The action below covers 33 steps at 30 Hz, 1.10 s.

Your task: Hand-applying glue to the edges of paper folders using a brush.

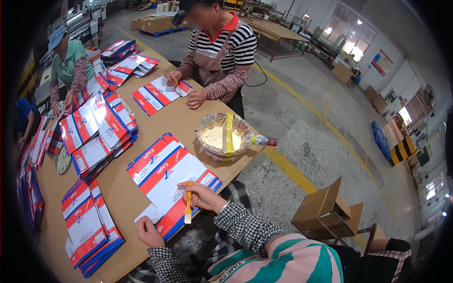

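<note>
My right hand [202,195] grips a small orange-handled glue brush [188,203], bristles down at the near edge of a flat red, white and blue printed carton sheet [172,181]. My left hand [148,231] rests on the table edge, fingers pressing the white flap at that sheet's near corner. More identical sheets lie stacked under the top one. A foil-lined bowl of pale glue [223,137], crossed by yellow tape, sits just beyond the sheets near the table's right edge.
Across the brown table [141,118] a person in a striped shirt [222,47] brushes another sheet. A person in green [68,66] works at the far left. Several stacks of flat cartons [96,129] cover the left side. A cardboard-covered chair [328,212] stands to my right.
</note>
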Each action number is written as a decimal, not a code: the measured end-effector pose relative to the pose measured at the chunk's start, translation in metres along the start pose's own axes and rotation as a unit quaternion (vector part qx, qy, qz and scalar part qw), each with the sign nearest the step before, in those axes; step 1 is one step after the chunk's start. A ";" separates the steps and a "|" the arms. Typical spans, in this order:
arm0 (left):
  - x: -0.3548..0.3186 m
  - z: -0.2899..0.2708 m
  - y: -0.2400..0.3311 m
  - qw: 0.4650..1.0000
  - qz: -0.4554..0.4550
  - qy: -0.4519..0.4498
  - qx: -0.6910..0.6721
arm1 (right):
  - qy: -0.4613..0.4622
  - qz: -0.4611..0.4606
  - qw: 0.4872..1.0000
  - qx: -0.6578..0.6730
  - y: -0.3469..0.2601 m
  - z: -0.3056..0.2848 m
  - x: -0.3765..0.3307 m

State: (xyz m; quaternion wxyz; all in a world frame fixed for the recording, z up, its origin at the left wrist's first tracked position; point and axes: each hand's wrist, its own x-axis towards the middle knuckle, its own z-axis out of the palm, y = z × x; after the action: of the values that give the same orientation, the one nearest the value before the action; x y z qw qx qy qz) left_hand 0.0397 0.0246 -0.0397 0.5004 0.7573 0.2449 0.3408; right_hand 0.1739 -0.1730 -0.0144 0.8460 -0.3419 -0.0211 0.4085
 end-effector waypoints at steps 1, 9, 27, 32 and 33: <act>0.000 0.000 0.000 1.000 0.001 -0.002 -0.002 | -0.002 0.002 1.000 -0.001 0.000 0.000 0.000; 0.000 0.002 0.001 1.000 0.002 0.003 -0.013 | 0.014 0.003 1.000 -0.028 -0.005 0.007 -0.002; 0.000 0.009 0.002 1.000 0.004 0.022 -0.007 | -0.017 0.005 1.000 0.001 0.000 -0.011 0.001; -0.005 0.000 -0.009 0.999 0.028 0.036 0.010 | -0.003 0.004 1.000 0.020 0.009 -0.015 0.005; -0.006 -0.001 -0.018 0.999 0.023 0.039 0.000 | 0.033 0.008 0.999 0.023 0.011 -0.016 0.006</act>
State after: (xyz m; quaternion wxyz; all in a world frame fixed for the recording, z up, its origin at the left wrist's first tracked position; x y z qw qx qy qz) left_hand 0.0340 0.0275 -0.0574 0.4822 0.7489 0.2471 0.3815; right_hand 0.1753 -0.1731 -0.0341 0.8506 -0.3356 0.0194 0.4044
